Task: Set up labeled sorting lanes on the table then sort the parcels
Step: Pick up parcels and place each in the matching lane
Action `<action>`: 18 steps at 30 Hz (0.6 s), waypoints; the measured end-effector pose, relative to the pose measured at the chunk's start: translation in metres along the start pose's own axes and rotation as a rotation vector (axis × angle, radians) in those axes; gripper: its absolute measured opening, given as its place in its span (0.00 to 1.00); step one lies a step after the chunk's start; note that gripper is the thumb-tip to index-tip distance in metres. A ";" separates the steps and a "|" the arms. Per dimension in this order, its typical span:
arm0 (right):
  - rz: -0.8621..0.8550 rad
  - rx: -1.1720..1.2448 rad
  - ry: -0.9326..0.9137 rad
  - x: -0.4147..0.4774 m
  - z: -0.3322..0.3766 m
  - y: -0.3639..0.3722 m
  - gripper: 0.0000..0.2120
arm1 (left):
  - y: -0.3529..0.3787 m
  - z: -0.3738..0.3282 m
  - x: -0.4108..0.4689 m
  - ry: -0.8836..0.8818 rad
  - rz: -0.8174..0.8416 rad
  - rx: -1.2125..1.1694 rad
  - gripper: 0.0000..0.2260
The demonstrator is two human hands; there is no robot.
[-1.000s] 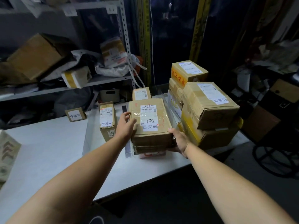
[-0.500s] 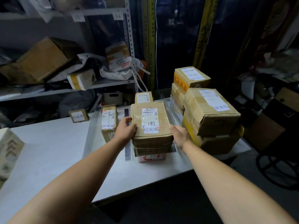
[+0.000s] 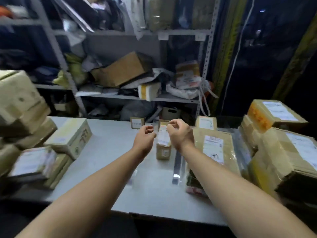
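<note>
My left hand (image 3: 145,136) and my right hand (image 3: 179,132) hover side by side over the white table (image 3: 111,145), fingers loosely curled, holding nothing. Just behind and between them stands a narrow upright parcel (image 3: 163,148) with a white label. The flat labelled parcel (image 3: 214,150) lies on its stack to the right of my right forearm. A small label card (image 3: 136,123) stands at the table's back edge, with another labelled box (image 3: 206,122) further right.
Stacked brown parcels (image 3: 283,152) fill the table's right end. More boxes (image 3: 34,143) pile up at the left end. A clear tape strip (image 3: 177,167) lies on the table. Cluttered metal shelves (image 3: 120,97) stand behind.
Both hands let go of the flat labelled parcel and moved left, now empty above the table. The view swung left, bringing the left pile of boxes into sight.
</note>
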State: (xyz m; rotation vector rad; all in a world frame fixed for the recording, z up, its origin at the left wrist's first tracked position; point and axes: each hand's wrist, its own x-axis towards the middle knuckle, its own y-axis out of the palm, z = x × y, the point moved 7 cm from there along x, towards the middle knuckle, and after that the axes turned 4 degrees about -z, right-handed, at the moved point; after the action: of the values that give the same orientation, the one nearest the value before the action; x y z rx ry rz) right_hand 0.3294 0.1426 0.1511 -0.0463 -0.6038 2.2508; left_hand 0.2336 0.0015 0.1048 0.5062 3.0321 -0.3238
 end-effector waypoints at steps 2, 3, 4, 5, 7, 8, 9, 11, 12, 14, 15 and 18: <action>0.087 0.022 -0.049 -0.004 0.033 0.054 0.08 | -0.057 0.007 0.001 -0.027 -0.090 -0.026 0.13; 0.144 0.029 -0.077 -0.010 0.049 0.083 0.09 | -0.087 0.012 -0.001 -0.045 -0.138 -0.029 0.13; 0.198 0.035 -0.104 -0.017 0.063 0.112 0.09 | -0.117 0.020 -0.002 -0.060 -0.188 -0.034 0.14; 0.250 0.042 -0.128 -0.026 0.077 0.141 0.09 | -0.148 0.027 -0.004 -0.074 -0.240 -0.038 0.14; 0.358 0.054 -0.157 -0.047 0.098 0.198 0.10 | -0.207 0.043 -0.009 -0.097 -0.336 -0.066 0.13; 0.410 0.054 -0.157 -0.058 0.107 0.225 0.09 | -0.235 0.052 -0.012 -0.114 -0.369 -0.080 0.12; 0.454 0.064 -0.137 -0.067 0.114 0.249 0.08 | -0.259 0.061 -0.015 -0.137 -0.391 -0.081 0.12; 0.526 0.107 -0.041 -0.084 0.119 0.291 0.04 | -0.303 0.080 -0.024 -0.193 -0.422 -0.064 0.11; 0.561 0.121 0.021 -0.089 0.118 0.311 0.02 | -0.323 0.090 -0.025 -0.212 -0.433 -0.065 0.11; 0.617 0.092 0.129 -0.096 0.109 0.351 0.04 | -0.361 0.110 -0.025 -0.253 -0.459 -0.072 0.11; 0.643 0.054 0.162 -0.096 0.099 0.370 0.08 | -0.377 0.121 -0.022 -0.271 -0.472 -0.067 0.11; 0.707 -0.048 0.244 -0.092 0.062 0.423 0.17 | -0.415 0.150 0.001 -0.291 -0.484 -0.097 0.11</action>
State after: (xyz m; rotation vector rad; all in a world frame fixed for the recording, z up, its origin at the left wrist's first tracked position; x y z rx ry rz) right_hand 0.0868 -0.1913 0.0070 -0.6370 -0.5628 2.8400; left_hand 0.0995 -0.4139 0.0400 -0.2682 2.8224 -0.2390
